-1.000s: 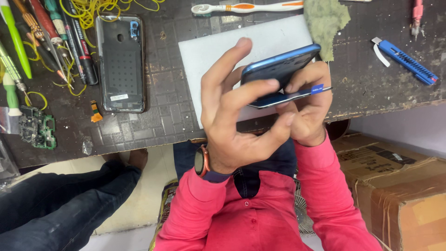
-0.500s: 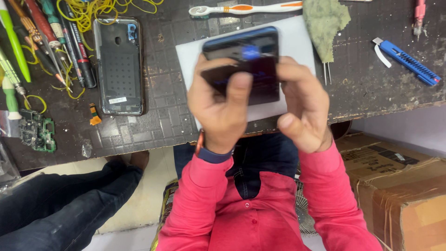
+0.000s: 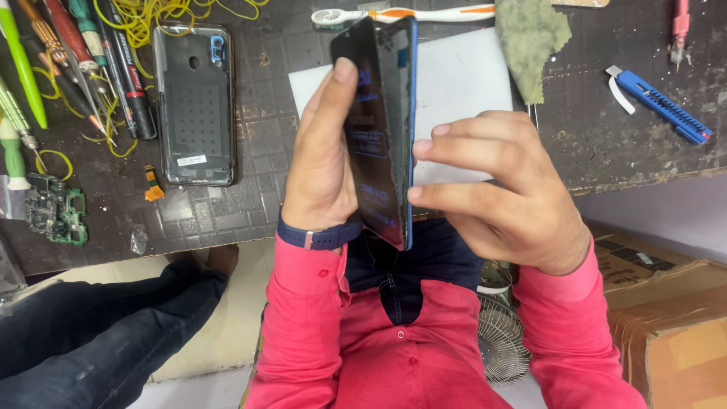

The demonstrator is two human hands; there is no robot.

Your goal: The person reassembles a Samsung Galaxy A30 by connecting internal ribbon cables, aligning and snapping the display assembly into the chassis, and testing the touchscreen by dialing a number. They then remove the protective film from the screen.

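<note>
Gripping blue phone edge-up in left hand | right hand fingers pinched its blue rim | above white sheet on counter

the scene is evenly and fairly brightly lit by soft light from above. only faint shadows are cast under the left hand and right hand. a dull sheen is seen on the dark phone screen held between them. focus is sharp around the hands; slight softness and stretching are noticed towards the frame edges beyond them.
</note>
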